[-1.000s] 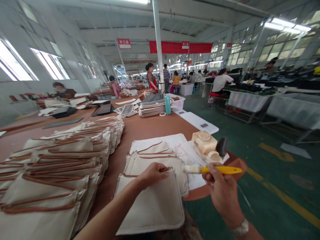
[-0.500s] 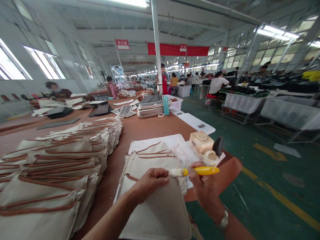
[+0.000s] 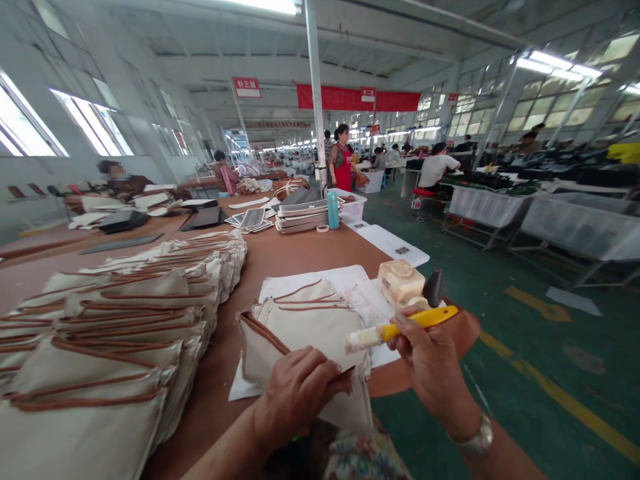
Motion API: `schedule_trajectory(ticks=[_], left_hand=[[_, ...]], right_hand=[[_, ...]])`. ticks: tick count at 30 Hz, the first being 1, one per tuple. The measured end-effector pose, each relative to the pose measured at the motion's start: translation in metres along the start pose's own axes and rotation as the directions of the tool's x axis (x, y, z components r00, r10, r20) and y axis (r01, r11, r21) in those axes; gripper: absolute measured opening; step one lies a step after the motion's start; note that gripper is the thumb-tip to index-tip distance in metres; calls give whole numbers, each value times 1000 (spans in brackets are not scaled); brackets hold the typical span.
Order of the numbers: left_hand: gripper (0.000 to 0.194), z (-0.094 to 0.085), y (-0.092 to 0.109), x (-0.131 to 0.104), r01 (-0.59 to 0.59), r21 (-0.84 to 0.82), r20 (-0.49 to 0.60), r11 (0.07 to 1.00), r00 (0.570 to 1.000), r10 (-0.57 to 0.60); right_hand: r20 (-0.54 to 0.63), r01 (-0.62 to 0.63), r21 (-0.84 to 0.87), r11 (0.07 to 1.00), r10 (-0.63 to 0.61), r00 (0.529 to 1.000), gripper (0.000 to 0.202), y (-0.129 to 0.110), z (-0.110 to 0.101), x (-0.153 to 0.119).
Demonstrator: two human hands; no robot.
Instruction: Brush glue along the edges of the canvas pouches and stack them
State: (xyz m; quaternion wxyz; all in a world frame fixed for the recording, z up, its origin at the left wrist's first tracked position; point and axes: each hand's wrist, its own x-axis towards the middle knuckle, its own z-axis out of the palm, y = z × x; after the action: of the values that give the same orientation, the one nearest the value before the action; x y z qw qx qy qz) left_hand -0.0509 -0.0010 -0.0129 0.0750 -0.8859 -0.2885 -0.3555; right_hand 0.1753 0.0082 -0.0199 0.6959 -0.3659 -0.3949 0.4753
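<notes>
My right hand (image 3: 427, 357) is closed round the yellow handle of a brush (image 3: 417, 325), whose pale, coated bristles point left above the fabric. My left hand (image 3: 303, 393) grips the brown-trimmed edge of a cream fabric panel (image 3: 263, 350), which is bent up and folded at the near side of a small pile. Beneath it lie more cream panels (image 3: 315, 323) with brown trim, on a white sheet (image 3: 345, 277). Just beyond my right hand stands a stained, pale plastic bottle (image 3: 400, 283), with a dark cone-shaped piece (image 3: 433, 288) beside it.
A long overlapping row of cream panels (image 3: 125, 333) covers the left of the brown table (image 3: 285, 253). Farther back are stacked flat pieces (image 3: 303, 217), a turquoise flask (image 3: 333, 210) and a tape roll (image 3: 323, 228). A person in a red apron (image 3: 343, 167) stands beyond the table.
My left hand has drawn the top panel toward me and folded it up. The brush has lifted away from my left hand, up and right. The person in red has come out from behind the pole.
</notes>
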Motion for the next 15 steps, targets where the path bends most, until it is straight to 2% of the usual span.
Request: schedule_trajectory(ticks=[2,5,8,10,12,15], left_hand=[[17,-6,1,0,-41,54,3,998,999,41],[19,-14,2,-3,-111,80,30,991,994,109],[16,-21,6,-4,-180,103,43,978,983,177],[16,-26,8,-3,-199,113,43,973,980,195],[18,-29,10,-1,-199,116,42,973,980,195],[21,-31,11,-1,-188,128,59,974,982,181]], right_hand=[[80,-63,3,998,63,995,20,-9,2,-9],[184,-138,-31,990,141,973,21,-24,-6,-18],[118,-61,-17,998,63,991,18,-35,-14,-21],[68,16,-12,1000,-15,998,15,-36,-11,-21],[120,9,-46,999,-4,993,18,-35,-4,-23],[234,-63,-102,993,85,969,25,-33,3,-31]])
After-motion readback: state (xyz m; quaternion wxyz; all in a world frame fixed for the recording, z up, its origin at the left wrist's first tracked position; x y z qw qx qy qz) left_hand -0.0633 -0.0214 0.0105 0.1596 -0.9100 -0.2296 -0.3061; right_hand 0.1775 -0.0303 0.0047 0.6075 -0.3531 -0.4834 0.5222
